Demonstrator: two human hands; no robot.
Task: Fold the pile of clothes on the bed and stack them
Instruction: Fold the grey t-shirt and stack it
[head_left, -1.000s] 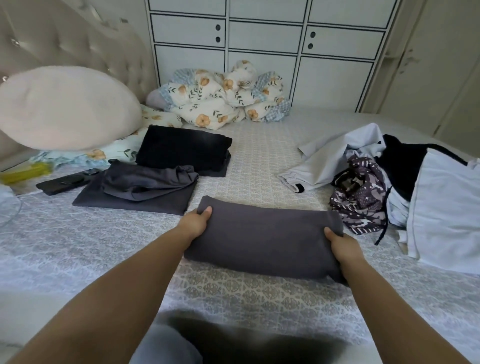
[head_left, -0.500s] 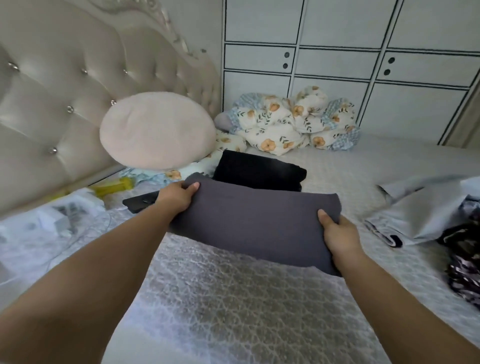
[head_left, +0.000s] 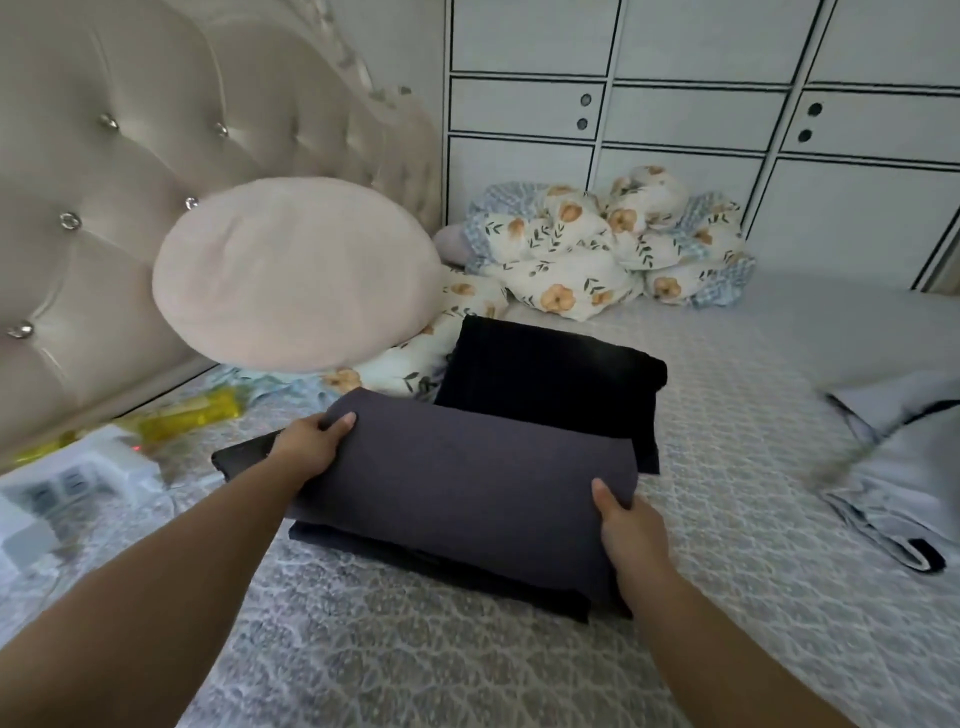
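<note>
so the folded grey garment (head_left: 467, 483), gripped at each end by left hand (head_left: 311, 447) and right hand (head_left: 631, 535), has moved off the open bed onto the dark folded stack (head_left: 441, 561) beneath, stacking nearly done.

Round pink cushion (head_left: 296, 273) leaning on tufted headboard (head_left: 104, 208) at bed's head edge; floral quilt (head_left: 597, 249) bunched in far corner against white cabinets (head_left: 701, 104); yellow bottle (head_left: 192, 415) near headboard.

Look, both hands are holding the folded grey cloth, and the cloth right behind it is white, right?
Not quite. The head view shows both the left hand and right hand holding the grey cloth, but the cloth behind is black, not white.
</note>
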